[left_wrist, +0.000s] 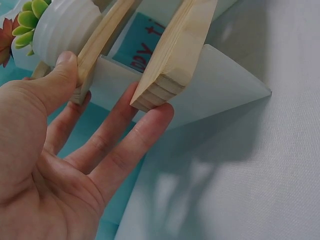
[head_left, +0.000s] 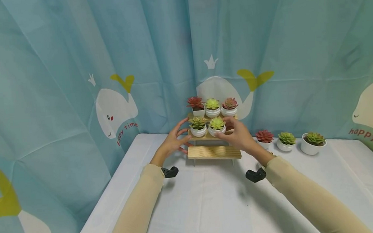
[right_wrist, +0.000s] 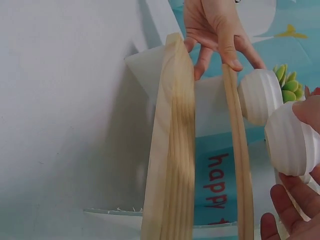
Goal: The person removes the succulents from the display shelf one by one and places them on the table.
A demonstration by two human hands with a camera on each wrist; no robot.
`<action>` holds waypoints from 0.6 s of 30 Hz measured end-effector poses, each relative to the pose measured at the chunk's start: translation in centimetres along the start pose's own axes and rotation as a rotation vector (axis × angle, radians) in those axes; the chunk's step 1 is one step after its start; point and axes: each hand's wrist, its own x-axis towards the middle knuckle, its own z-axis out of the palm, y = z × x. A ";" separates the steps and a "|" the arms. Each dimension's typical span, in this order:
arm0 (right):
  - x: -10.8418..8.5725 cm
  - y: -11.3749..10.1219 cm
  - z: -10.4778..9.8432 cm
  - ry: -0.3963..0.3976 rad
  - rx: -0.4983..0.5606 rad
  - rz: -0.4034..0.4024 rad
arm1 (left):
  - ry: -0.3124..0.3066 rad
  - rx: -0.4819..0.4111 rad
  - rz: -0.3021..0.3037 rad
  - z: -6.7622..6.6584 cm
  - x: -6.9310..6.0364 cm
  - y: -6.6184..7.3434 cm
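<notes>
In the head view, a three-tier wooden stand (head_left: 214, 152) stood near the surface's (head_left: 205, 201) far edge, towards the far left corner. The right hand (head_left: 240, 136) grasped the white pot of a yellow-green succulent (head_left: 217, 123) at the middle tier, just beside a dark green succulent (head_left: 197, 122). The left hand (head_left: 172, 143) held the stand's left end. The top tier bore a red succulent (head_left: 195, 102), a lime-green succulent (head_left: 212, 104) and a pinkish succulent (head_left: 229, 103). Along the far edge, right of the stand, stood more potted succulents (head_left: 287, 138).

In the left wrist view, the thumb pressed the end of the middle board (left_wrist: 100, 42) with a finger beneath it, while two fingertips touched the lower board's corner, beside a white side panel (left_wrist: 220, 85).

In the right wrist view, the right hand's thumb and fingers gripped the ribbed pot (right_wrist: 290, 140); whether its base touched the board could not be told.
</notes>
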 end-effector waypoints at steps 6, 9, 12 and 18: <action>-0.4 -0.3 -0.3 0.002 -0.003 -0.017 | -0.005 -0.006 0.000 0.0 0.1 -0.1; -0.6 -0.3 -0.5 0.003 -0.012 -0.023 | -0.004 0.000 0.004 -0.1 0.1 -0.1; -0.8 -0.2 -0.8 0.001 -0.019 -0.029 | -0.004 0.008 0.008 -0.2 0.0 -0.1; -1.3 0.2 -1.4 -0.006 -0.044 -0.019 | 0.000 0.009 0.011 -0.1 0.0 -0.1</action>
